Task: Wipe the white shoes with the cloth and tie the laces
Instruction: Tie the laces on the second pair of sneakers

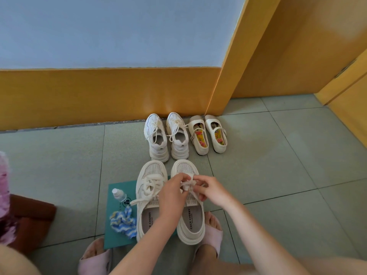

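The left hand (174, 193) and right hand (213, 190) sit close together, each pinching the laces (187, 184) of the right shoe (191, 227) in the near pair. The left shoe (146, 217) touches it. The blue cloth (124, 221) lies crumpled just left of them, beside a bottle (119, 194).

cream shoes (190, 225), blue-and-white striped cloth (124, 221), teal mat (117, 235), pink slippers (213, 238)
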